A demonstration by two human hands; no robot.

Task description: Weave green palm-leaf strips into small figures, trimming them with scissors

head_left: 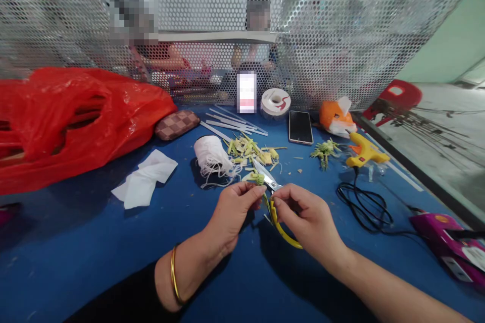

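My left hand (233, 209) pinches a small yellow-green folded piece (257, 178) over the blue table (94, 257). A gold bangle sits on that wrist. My right hand (308, 217) is closed around yellow-handled scissors (273, 197), whose blades point up and left toward the folded piece. Just beyond the hands lies a heap of yellow-green strip scraps (248, 150) and a bundle of white string (212, 157).
A red plastic bag (71, 116) fills the left. White tissue (146, 177), a checked pouch (177, 124), white sticks (235, 122), a tape roll (275, 102), a phone (300, 126), a yellow glue gun (364, 152) with black cord (366, 207) and a purple pack (450, 245) lie around. People sit behind the mesh screen (341, 35).
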